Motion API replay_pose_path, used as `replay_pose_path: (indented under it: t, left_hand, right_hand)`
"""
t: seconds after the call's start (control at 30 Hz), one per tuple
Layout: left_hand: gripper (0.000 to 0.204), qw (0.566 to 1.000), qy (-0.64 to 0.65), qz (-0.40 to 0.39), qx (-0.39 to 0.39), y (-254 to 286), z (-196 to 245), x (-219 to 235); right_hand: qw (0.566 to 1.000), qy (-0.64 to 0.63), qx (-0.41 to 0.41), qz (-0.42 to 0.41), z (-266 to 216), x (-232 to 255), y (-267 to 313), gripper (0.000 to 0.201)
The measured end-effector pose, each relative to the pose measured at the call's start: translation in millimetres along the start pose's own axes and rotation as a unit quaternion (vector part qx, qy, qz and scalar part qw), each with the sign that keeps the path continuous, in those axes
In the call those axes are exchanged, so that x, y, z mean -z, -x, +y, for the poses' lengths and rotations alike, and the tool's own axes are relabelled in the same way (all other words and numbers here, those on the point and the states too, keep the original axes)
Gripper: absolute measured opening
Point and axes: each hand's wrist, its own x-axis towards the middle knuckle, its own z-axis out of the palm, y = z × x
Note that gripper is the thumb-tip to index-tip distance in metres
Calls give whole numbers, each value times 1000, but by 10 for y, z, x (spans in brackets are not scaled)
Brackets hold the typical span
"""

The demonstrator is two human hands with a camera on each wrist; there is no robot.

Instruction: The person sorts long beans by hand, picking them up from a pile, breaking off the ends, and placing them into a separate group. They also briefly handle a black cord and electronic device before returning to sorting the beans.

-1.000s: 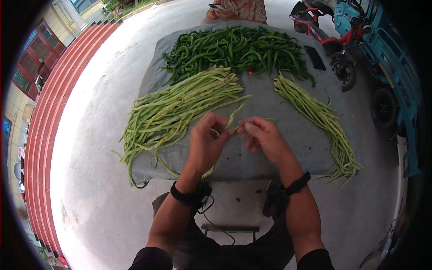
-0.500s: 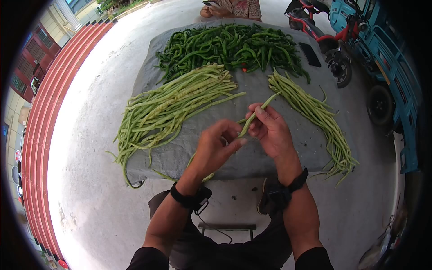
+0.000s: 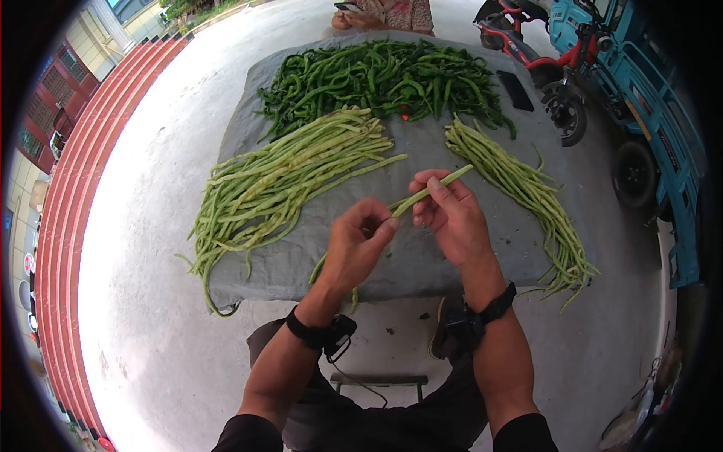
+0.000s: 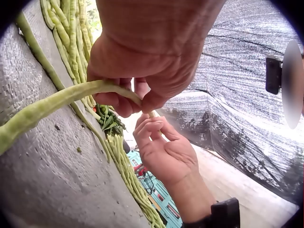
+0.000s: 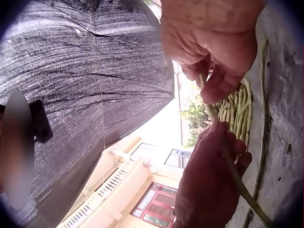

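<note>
One long green bean stretches between both hands above the cloth-covered table. Near its middle, the left hand pinches it between thumb and fingers. The right hand pinches it closer to the tip, which points up and right past the fingertips. From the left hand the rest of the bean trails away in the left wrist view. A second thin bean lies on the cloth beneath the hands. A larger pile of long beans is left of them; a smaller bundle is to the right.
Green peppers are heaped along the table's far side, a dark phone beside them. Across the table a person holds another phone. A red and blue three-wheeler stands at right, red steps at left.
The right hand has moved up and right from beside the left hand and taken hold of the bean near its tip. The bean now runs straighter between the hands. The view has shifted slightly.
</note>
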Motion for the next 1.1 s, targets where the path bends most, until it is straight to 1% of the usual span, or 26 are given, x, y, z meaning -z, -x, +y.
replay_pose_path:
  t: [0.27,0.37,0.43,0.57,0.67,0.77,0.87,0.97,1.07,1.1]
  left_hand:
    - [13,1000,-26,13,-2,-5,-4,-6]
    - [12,1000,-8,11,7,-4,-8,-14]
    - [12,999,33,-3,19,0,-24,-19]
    - [21,996,74,-19,51,11,26,-30]
    - [29,997,41,-32,56,14,14,-8]
    - [27,998,46,-21,47,13,39,-14]
    - [27,998,43,-8,43,21,43,-26]
    - [27,998,22,-11,49,16,39,-15]
    - [26,1000,-7,2,15,-5,-41,-15]
    - [26,1000,-10,-2,21,-9,-37,-9]
  right_hand:
    - [999,-9,30,22,-18,58,-20,25]
    - [999,-19,31,27,-21,78,-21,24]
    - [999,-19,39,26,-27,76,-20,24]
    - [998,-21,49,17,-48,79,-24,24]
    - [999,-14,51,12,-64,74,-18,24]
    - [998,-21,47,21,-80,57,-9,25]
    - [997,-28,61,26,-66,72,-14,27]
    - [998,-21,53,41,-67,78,-10,28]
    - [997,-14,42,60,-32,149,-28,28]
    - [997,-12,43,61,-29,147,-25,28]
